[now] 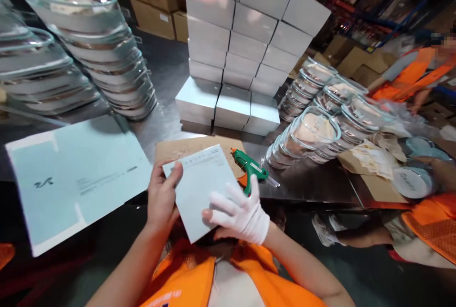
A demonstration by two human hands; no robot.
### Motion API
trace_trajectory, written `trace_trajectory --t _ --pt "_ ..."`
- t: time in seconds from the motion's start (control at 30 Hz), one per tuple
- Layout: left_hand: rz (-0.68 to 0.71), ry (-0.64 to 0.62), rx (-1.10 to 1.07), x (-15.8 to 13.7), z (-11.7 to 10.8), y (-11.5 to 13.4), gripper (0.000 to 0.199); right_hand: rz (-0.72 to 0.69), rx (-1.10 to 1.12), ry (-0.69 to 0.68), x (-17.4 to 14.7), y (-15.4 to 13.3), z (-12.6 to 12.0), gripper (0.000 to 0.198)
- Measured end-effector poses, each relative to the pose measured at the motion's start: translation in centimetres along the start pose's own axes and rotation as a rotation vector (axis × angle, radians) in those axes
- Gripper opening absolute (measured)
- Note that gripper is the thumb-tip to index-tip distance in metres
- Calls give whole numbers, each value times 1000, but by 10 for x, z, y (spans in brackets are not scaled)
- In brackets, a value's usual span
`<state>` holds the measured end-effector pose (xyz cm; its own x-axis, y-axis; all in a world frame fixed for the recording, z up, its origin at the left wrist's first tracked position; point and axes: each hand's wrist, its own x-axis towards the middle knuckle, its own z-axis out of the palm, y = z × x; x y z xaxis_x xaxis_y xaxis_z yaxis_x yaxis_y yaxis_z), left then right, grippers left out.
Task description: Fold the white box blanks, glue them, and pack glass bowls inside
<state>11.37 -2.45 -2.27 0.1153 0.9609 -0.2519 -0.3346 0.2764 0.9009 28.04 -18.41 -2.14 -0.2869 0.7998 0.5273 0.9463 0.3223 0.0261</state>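
A white box (203,188) with small print along its top edge is held tilted in front of my chest. My left hand (163,190), bare, grips its left edge with the thumb on the face. Over the lower right of that face lies my right hand (240,212) in a white glove, fingers spread and a bare fingertip poking out. Just beyond the right hand, a green glue gun (251,167) with an orange trigger and a clear glue stick rests on the table. Beneath the box is a brown cardboard sheet (164,150).
Stacked white boxes (249,55) rise at the back. Round clear containers stand in stacks at left (117,60) and right (306,131). A flat printed carton sheet (103,155) overhangs the table's front edge. Two people in orange vests (406,76) are at the right.
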Motion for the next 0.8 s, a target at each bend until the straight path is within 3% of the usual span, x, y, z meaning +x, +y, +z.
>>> trace_trajectory --t 0.07,0.13,0.2,0.27,0.33,0.43,0.5,0.6,0.67,0.73,0.8 --pt "-6 -76 -77 9 5 8 69 -152 -129 -80 2 -1 1 39" --pt "103 -191 -117 14 6 12 85 -155 -178 -40 7 16 -3 35" --pt "298 -250 -73 17 0 11 108 -84 -246 74 18 45 -12 42" --pt "434 -234 65 17 -10 5 128 39 -381 182 36 79 -26 51" --pt "453 -183 186 17 -19 -3 132 253 -516 195 62 113 -41 56" --pt "472 -151 239 17 -33 -11 126 615 -607 21 109 156 -56 66" --pt "583 -111 295 20 -44 -8 124 737 -634 -125 134 179 -57 68" --pt "760 18 527 33 -69 13 125 784 -643 -277 147 202 -46 63" --pt "784 195 763 50 -95 38 128 787 -616 -328 143 208 -35 60" --pt "644 442 967 73 -127 65 120 788 -587 -343 134 210 -26 58" --pt "343 574 1062 99 -160 87 102 794 -568 -343 128 210 -20 59"
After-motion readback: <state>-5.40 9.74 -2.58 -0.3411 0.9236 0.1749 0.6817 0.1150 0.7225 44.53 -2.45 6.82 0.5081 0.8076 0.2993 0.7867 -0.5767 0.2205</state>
